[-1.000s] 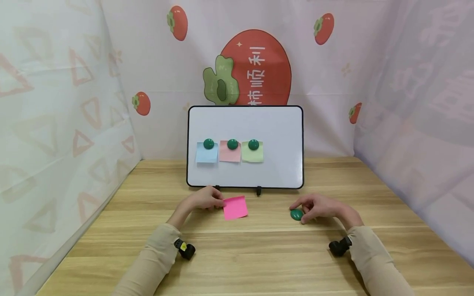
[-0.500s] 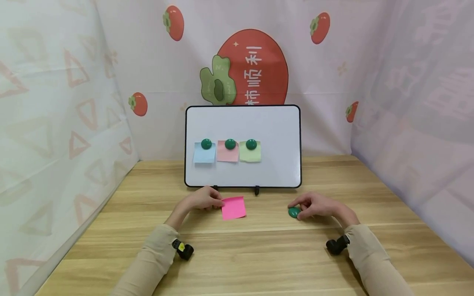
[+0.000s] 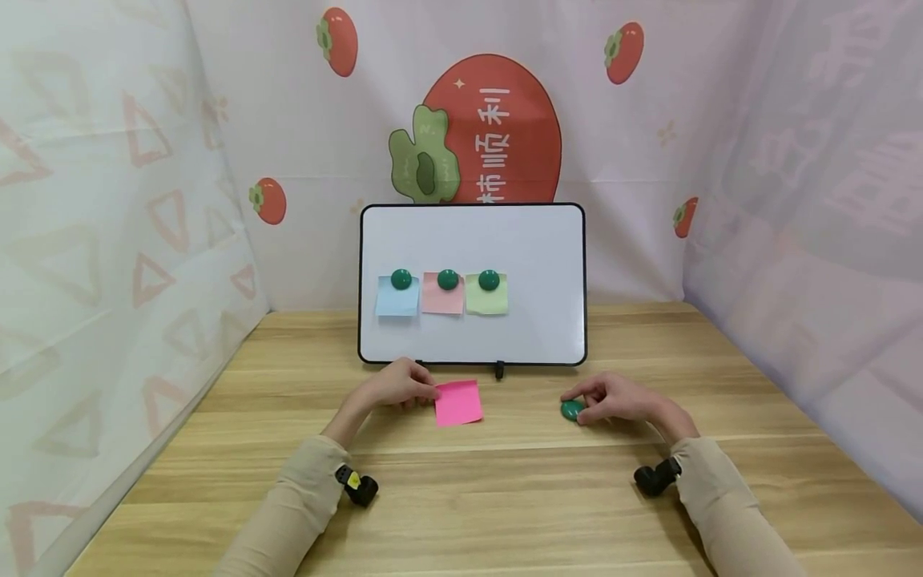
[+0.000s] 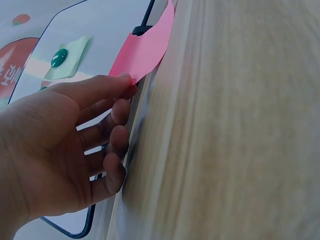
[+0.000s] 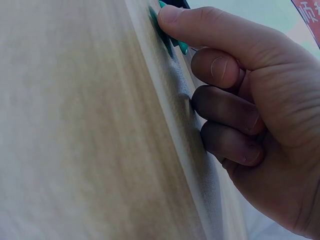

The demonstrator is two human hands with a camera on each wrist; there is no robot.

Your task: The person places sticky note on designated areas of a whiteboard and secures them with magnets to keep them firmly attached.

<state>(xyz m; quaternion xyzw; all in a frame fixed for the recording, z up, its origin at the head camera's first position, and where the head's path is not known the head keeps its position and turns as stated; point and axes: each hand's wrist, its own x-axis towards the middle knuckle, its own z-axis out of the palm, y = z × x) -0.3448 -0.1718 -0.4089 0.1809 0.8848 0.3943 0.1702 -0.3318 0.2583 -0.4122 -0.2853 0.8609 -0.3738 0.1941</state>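
My left hand pinches a bright pink sticky note by its left edge between thumb and forefinger. In the left wrist view the note curves outward from the fingertips, the other fingers loosely curled. To the right, my right hand pinches a round green magnet between thumb and forefinger, low over the table. The right wrist view shows the magnet mostly hidden behind the thumb, with the remaining fingers folded in.
A whiteboard with a black frame stands behind the hands on small black feet. Blue, pink and green notes hang on it in a row, each under a green magnet. Printed cloth surrounds the wooden table.
The right thumb and forefinger have closed on the green magnet and it has tilted up slightly. The left hand stays in place with the pink note. The head view has shifted a little.
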